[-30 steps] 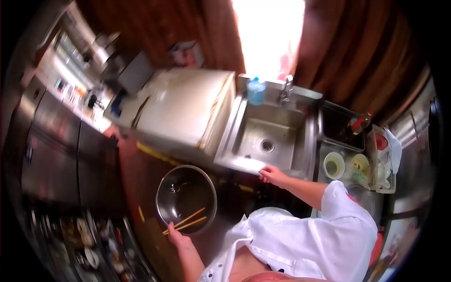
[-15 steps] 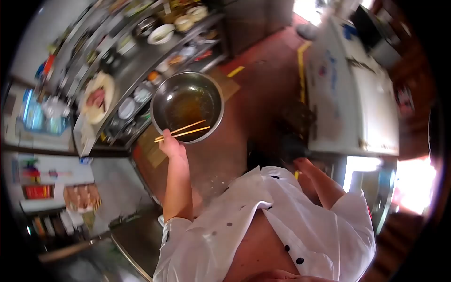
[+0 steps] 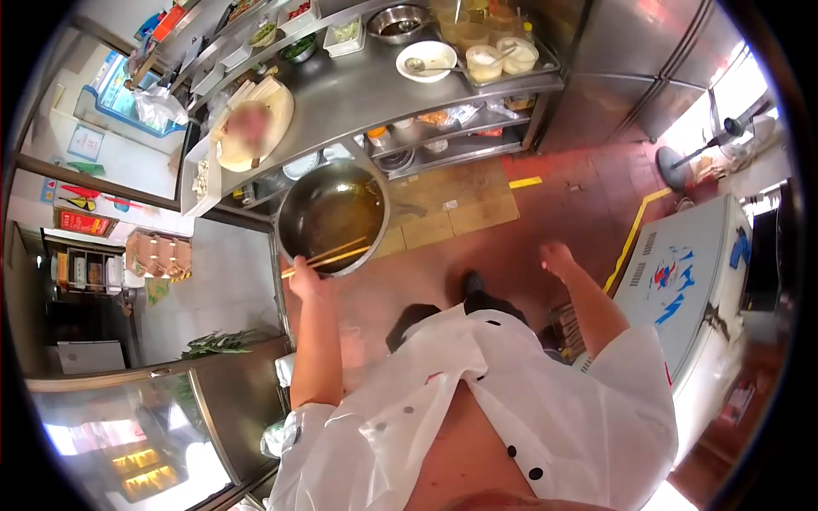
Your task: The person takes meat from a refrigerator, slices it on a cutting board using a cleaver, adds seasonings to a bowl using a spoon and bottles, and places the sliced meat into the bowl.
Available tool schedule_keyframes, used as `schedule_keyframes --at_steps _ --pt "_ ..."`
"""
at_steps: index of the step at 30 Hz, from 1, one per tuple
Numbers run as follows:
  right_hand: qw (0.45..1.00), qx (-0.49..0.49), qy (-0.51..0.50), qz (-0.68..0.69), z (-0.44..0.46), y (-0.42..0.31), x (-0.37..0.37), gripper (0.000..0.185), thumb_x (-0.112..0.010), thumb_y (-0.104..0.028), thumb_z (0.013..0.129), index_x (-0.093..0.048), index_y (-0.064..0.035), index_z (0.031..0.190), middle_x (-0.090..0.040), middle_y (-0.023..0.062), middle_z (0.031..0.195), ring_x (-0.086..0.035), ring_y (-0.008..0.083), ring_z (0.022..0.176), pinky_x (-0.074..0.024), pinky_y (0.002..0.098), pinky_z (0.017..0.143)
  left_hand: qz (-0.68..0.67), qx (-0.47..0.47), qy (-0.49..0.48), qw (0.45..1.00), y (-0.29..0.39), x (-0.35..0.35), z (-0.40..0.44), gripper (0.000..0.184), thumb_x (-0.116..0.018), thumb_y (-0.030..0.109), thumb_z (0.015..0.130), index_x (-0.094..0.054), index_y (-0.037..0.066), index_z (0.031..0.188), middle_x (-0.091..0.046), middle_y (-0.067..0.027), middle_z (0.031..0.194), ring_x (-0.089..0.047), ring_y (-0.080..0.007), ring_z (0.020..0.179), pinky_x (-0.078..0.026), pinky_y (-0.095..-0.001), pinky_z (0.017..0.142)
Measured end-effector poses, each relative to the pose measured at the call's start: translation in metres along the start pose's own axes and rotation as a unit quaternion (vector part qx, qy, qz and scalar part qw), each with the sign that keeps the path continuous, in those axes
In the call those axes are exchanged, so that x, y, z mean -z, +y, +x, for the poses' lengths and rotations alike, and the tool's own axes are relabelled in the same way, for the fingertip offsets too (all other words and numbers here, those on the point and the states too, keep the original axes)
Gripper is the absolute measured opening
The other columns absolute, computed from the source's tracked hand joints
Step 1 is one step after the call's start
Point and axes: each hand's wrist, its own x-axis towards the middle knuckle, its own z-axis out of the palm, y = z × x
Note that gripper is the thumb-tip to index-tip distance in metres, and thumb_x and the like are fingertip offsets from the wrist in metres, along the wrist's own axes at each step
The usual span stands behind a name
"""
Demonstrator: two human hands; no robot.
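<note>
My left hand (image 3: 308, 277) is closed at the near rim of a large round metal bowl (image 3: 287, 213), with a pair of wooden chopsticks (image 3: 345, 254) held against it. The chopsticks lie across the bowl's near side, their tips over the inside. A little brownish-yellow liquid (image 3: 345, 211) shows in the bowl. My right hand (image 3: 558, 261) hangs over the red floor, apart from everything, its fingers loosely curled and nothing visible in them.
Ahead runs a steel counter (image 3: 349, 111) with a round board (image 3: 279, 115) bearing blurred pinkish food, a white bowl (image 3: 426, 61) and several containers. A white chest appliance (image 3: 673, 272) stands at right, a fan base (image 3: 673, 169) beyond. Egg trays (image 3: 159, 255) are at left.
The view has turned, bringing the counter and steel cabinet further into sight. My left hand still holds the bowl and chopsticks. My right hand has come forward from beside my body.
</note>
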Motion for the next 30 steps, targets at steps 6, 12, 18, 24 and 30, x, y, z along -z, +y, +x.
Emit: schedule_keyframes --at_steps 6,12,18,24,30 --pt "0.980 0.146 -0.022 0.136 0.064 -0.173 0.018 0.026 -0.059 -0.026 0.101 -0.067 -0.0021 0.105 -0.066 0.0020 0.083 -0.060 0.0115 0.067 -0.0487 0.0281 0.061 0.031 0.021 0.000 0.999 -0.031 -0.103 0.048 0.028 -0.067 0.017 0.097 -0.061 -0.005 0.113 -0.067 -0.0137 0.113 -0.067 -0.0274 0.097 -0.058 -0.0433 0.085" --pt "0.993 0.017 -0.093 0.068 0.077 -0.179 0.017 0.026 -0.060 -0.029 0.102 -0.068 -0.0047 0.104 -0.066 0.0025 0.081 -0.058 0.0111 0.064 -0.0467 0.0272 0.059 0.098 -0.051 0.009 0.994 -0.063 -0.229 0.152 0.036 -0.065 0.027 0.101 -0.064 -0.008 0.106 -0.070 -0.0148 0.107 -0.069 -0.0249 0.093 -0.058 -0.0404 0.075" --pt "0.971 -0.210 -0.043 0.105 0.086 -0.042 0.031 0.030 -0.048 -0.032 0.107 -0.064 -0.0091 0.095 -0.061 0.0041 0.074 -0.056 0.0163 0.055 -0.0439 0.0265 0.053 0.232 -0.059 0.076 0.968 -0.067 -0.349 0.232 0.059 -0.061 0.043 0.101 -0.066 -0.014 0.114 -0.072 -0.0230 0.109 -0.071 -0.0327 0.093 -0.058 -0.0430 0.081" --pt "0.964 -0.104 -0.179 -0.164 0.055 0.124 0.026 0.022 -0.052 -0.032 0.098 -0.061 -0.0160 0.109 -0.064 0.0059 0.105 -0.060 0.0264 0.099 -0.0516 0.0425 0.075 0.487 -0.144 0.186 0.841 -0.108 -0.392 0.356 0.069 -0.045 0.051 0.104 -0.069 -0.014 0.106 -0.071 -0.0298 0.109 -0.072 -0.0416 0.098 -0.058 -0.0504 0.086" --pt "0.961 -0.245 -0.118 0.039 0.093 0.049 0.018 0.031 -0.047 -0.034 0.101 -0.063 -0.0140 0.118 -0.067 0.0090 0.113 -0.062 0.0285 0.099 -0.0524 0.0437 0.075 0.232 -0.088 0.119 0.962 -0.074 -0.419 0.340 0.049 -0.042 0.038 0.101 -0.070 0.003 0.119 -0.070 -0.0188 0.123 -0.068 -0.0348 0.108 -0.055 -0.0411 0.086"
